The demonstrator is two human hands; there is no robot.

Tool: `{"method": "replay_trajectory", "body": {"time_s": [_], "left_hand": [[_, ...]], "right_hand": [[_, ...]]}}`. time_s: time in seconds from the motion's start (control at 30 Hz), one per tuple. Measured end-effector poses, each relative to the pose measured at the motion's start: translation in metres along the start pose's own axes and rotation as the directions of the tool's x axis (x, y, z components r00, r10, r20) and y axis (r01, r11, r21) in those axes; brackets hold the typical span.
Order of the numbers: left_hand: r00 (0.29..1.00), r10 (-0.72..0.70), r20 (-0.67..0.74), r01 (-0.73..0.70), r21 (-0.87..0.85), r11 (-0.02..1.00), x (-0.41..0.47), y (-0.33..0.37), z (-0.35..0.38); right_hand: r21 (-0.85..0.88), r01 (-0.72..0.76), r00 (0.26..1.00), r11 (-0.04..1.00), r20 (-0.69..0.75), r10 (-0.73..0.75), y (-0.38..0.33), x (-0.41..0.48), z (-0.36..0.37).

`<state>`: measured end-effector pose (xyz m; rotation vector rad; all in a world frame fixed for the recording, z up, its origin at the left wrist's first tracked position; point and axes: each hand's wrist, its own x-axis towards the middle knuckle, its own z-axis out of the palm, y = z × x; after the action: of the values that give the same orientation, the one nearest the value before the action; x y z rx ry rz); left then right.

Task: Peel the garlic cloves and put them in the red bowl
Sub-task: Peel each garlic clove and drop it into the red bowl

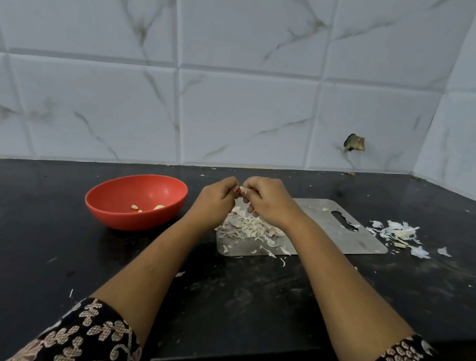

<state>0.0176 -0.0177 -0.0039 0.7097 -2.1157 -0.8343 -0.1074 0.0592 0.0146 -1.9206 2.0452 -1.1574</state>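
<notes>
You are mid-peel: your left hand (215, 200) and right hand (269, 202) meet fingertip to fingertip, both pinching one small garlic clove (242, 191) just above the pile of skins (249, 226) on the steel cutting board (348, 236); how much skin is on it is too small to tell. The next move, I judge, calls for stripping the clove bare, then carrying it left of the grip to the red bowl (116, 217), where a few peeled cloves (135, 207) already lie. That path over the black counter (57, 252) looks open, with only the bowl's rim to lift over, and the tiled wall (236, 109) stands well beyond the grip.
</notes>
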Motion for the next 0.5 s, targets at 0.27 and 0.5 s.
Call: {"method": "replay_trajectory", "body": {"time_s": [0.27, 0.5], "left_hand": [[0.997, -0.024, 0.076, 0.032, -0.098, 0.995, 0.000, 0.002, -0.007], [0.956, -0.149, 0.253, 0.234, -0.348, 0.908, -0.003, 0.011, -0.017]], "right_hand": [[-0.136, 0.176, 0.979, 0.975, -0.080, -0.188, -0.002, -0.002, -0.002], [-0.333, 0.318, 0.929, 0.888, -0.078, -0.362, 0.002, -0.005, 0.003]]}}
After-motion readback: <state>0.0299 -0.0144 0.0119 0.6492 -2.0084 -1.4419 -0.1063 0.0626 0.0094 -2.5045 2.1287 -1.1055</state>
